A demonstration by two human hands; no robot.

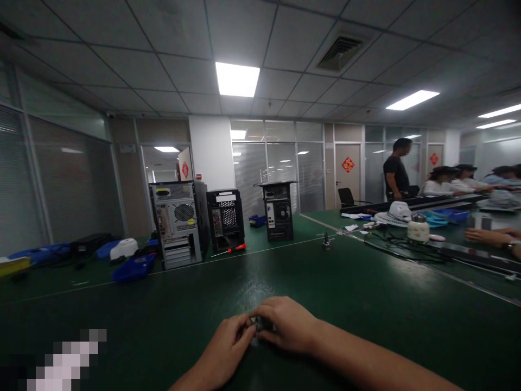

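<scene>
Fingertip work on a small piece

Fingertips of the left hand (228,347) and right hand (291,325) meet around a small piece (256,324) just above the tabletop (163,320); each one's pinch is unclear. This looks like close handling; any further move calls for light, steady fingers.

Both bare hands meet low over the green table (334,293), the left hand (229,347) and the right hand (290,325) pinching a small object (256,327) between their fingertips; it looks partly metallic, though it is too hidden to be sure. Beyond them stand three computer cases (179,228), with a red-handled screwdriver (236,248) lying in front of the middle one. A small metal piece (326,242) stands upright to the right, and farther back a person in black (396,174) is standing.
</scene>
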